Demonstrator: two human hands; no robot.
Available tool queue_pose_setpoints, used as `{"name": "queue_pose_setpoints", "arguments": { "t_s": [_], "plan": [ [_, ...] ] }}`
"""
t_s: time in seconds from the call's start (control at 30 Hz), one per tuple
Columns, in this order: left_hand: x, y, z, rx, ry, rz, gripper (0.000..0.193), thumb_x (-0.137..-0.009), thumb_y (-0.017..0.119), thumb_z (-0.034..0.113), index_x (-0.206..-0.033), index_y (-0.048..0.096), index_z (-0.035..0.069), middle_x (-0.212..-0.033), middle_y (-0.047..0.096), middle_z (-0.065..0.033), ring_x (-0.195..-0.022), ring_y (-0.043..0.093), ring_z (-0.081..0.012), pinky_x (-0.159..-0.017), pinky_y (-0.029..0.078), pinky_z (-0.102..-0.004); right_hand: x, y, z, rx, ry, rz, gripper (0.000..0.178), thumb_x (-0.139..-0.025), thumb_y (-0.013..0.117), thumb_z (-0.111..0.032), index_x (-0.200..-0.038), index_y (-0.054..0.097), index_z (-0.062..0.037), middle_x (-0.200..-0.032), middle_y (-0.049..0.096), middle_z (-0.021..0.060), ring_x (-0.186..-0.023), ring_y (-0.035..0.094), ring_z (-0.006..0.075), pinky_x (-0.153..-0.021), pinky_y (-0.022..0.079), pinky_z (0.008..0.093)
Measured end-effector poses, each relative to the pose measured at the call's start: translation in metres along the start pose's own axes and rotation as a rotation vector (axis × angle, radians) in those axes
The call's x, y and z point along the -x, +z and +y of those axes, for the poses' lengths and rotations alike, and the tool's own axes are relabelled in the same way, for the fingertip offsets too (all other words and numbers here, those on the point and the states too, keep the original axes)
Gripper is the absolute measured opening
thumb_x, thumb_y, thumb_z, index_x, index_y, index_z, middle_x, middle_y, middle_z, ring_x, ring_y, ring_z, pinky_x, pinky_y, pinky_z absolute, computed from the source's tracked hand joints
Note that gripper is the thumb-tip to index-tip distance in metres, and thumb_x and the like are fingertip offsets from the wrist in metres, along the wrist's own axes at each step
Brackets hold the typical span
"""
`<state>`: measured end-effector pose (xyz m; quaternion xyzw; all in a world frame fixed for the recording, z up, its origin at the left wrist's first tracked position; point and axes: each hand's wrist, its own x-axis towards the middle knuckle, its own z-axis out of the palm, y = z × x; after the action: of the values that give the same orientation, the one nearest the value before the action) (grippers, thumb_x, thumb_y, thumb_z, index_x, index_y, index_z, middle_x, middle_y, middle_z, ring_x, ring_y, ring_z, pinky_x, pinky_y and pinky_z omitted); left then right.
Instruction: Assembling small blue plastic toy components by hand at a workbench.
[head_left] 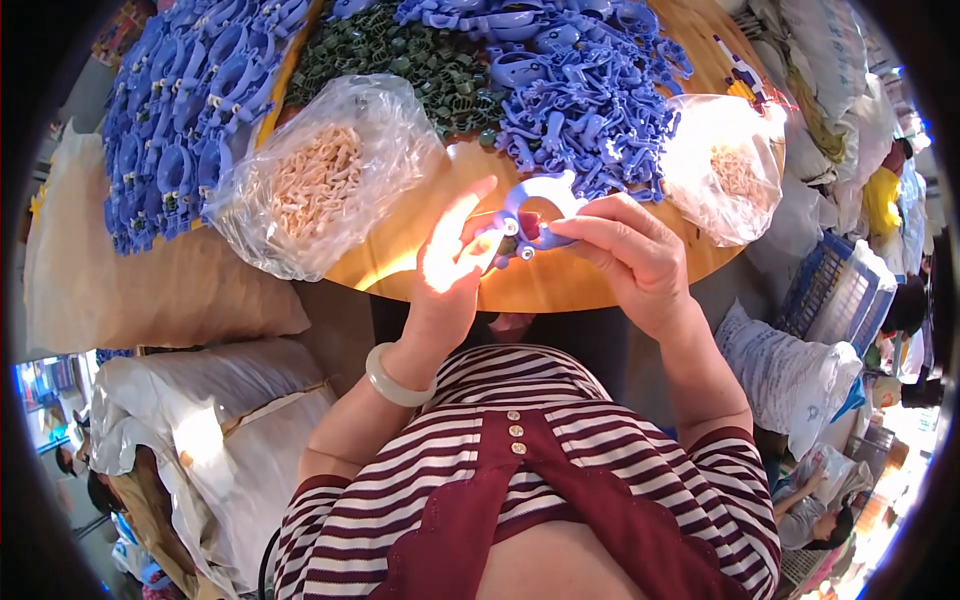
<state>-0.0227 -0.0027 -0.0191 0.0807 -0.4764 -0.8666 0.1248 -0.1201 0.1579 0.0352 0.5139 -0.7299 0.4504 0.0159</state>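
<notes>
Both hands hold a blue plastic ring-shaped part [545,187] just above the near edge of a round wooden table [400,262]. Small white eye-like discs show on the part's lower left side. My left hand [452,262] grips that side with its thumb and fingers, and bright sunlight washes out some of the fingers. At the right side of the ring, my right hand [640,255] pinches it between thumb and fingertips. Whether a smaller piece is tucked in the fingers, I cannot tell.
Ahead lie heaps of dark green pieces [400,70] and loose blue parts [590,125]. Clear bags of small peach pieces stand left [318,178] and right [738,172]. Rows of blue ring parts [185,130] fill the far left. Sacks [790,380] and a blue crate [835,290] stand right.
</notes>
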Motion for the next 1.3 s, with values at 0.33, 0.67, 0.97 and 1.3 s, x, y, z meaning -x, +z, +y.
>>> {"name": "queue_pose_setpoints", "arguments": {
  "t_s": [0.33, 0.67, 0.97, 1.3],
  "plan": [
    [-0.003, -0.003, -0.007, -0.182, 0.092, -0.064, 0.036, -0.09, 0.047, 0.014, -0.125, 0.045, 0.003, -0.108, 0.057, -0.0072, -0.095, 0.054, -0.0122, -0.078, 0.044, -0.0235, -0.005, 0.013, 0.004, 0.078, -0.067, 0.016, 0.021, -0.068, 0.069, 0.001, -0.088, 0.064, -0.0037, -0.08, 0.062, 0.0073, -0.073, 0.062, 0.0206, -0.063, 0.049, 0.0269],
    [0.001, 0.0, -0.004, -0.397, 0.099, -0.031, 0.032, -0.091, 0.047, 0.012, -0.121, 0.048, 0.001, -0.106, 0.059, -0.0068, -0.095, 0.055, -0.0134, -0.083, 0.044, -0.025, -0.011, 0.004, 0.011, 0.046, -0.156, -0.074, 0.025, -0.063, 0.064, 0.011, -0.085, 0.064, -0.0022, -0.079, 0.059, 0.0065, -0.071, 0.06, 0.0203, -0.059, 0.049, 0.0277],
    [0.002, 0.001, -0.004, -0.509, 0.142, -0.065, 0.031, -0.092, 0.048, 0.016, -0.119, 0.05, 0.001, -0.106, 0.058, -0.0077, -0.093, 0.056, -0.0144, -0.081, 0.044, -0.0259, -0.022, -0.008, 0.008, -0.027, -0.086, -0.244, 0.025, -0.066, 0.06, 0.014, -0.085, 0.064, -0.0019, -0.081, 0.06, 0.0081, -0.072, 0.06, 0.0208, -0.063, 0.049, 0.0272],
    [0.0, 0.001, -0.006, -0.499, 0.142, -0.052, 0.03, -0.091, 0.046, 0.011, -0.119, 0.05, -0.001, -0.106, 0.058, -0.0084, -0.092, 0.058, -0.0157, -0.079, 0.045, -0.026, -0.033, -0.012, 0.005, 0.076, -0.172, -0.332, 0.017, -0.069, 0.061, 0.009, -0.083, 0.061, -0.0011, -0.08, 0.058, 0.0075, -0.071, 0.059, 0.0211, -0.061, 0.047, 0.0274]
  ]
}}
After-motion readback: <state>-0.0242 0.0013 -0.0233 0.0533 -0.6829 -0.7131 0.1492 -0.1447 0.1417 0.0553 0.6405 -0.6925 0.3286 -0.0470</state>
